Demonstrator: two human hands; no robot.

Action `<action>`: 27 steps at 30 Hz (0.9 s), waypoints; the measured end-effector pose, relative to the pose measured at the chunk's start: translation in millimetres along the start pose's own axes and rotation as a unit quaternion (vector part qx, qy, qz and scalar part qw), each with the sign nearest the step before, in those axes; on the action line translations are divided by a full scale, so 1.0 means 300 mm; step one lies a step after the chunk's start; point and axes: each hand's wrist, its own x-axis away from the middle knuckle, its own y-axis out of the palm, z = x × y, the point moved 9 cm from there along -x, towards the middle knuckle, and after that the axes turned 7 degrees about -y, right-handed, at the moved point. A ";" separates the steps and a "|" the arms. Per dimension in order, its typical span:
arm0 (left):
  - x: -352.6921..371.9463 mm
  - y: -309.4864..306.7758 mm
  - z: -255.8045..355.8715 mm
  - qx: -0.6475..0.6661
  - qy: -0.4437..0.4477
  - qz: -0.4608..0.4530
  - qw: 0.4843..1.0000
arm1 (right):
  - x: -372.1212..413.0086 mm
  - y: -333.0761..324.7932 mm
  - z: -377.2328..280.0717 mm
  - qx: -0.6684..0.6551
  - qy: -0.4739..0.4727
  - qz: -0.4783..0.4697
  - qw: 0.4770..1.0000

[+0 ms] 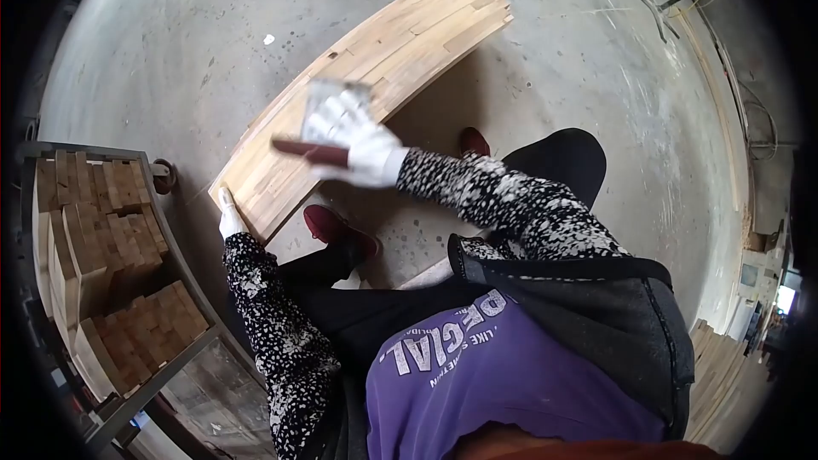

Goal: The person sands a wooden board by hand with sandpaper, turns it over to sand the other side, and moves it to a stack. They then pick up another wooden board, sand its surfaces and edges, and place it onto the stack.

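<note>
A long laminated wood panel [400,34] made of glued strips stretches diagonally before me, its far end raised toward the upper right. My left hand [231,215], in a white glove, grips the panel's near left corner with the thumb on the top face. Over the panel's middle is my gloved right hand [362,140], smeared by motion. Its fingers are closed on a scraper-like tool with a flat grey blade [325,95] and a dark red handle [308,152]. The tool overlaps the panel's face in this view.
On my left a metal-framed rack [175,364] holds stacks of short wood blocks [145,328]. My red shoes [328,226] stand close under the panel's near edge. Wood strips [714,375] lie at the lower right, and a dark metal stand [660,8] is at the upper right.
</note>
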 end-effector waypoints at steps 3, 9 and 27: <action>0.000 0.000 -0.003 -0.056 0.002 0.008 0.998 | 0.012 0.043 -0.066 0.066 -0.101 -0.047 0.992; -0.090 0.005 -0.043 -0.009 0.031 -0.013 0.999 | 0.192 -0.318 0.750 -0.146 0.176 0.228 0.947; -0.142 0.027 -0.068 0.091 0.021 -0.059 0.994 | -0.070 0.058 -0.129 -0.059 -0.100 -0.004 0.993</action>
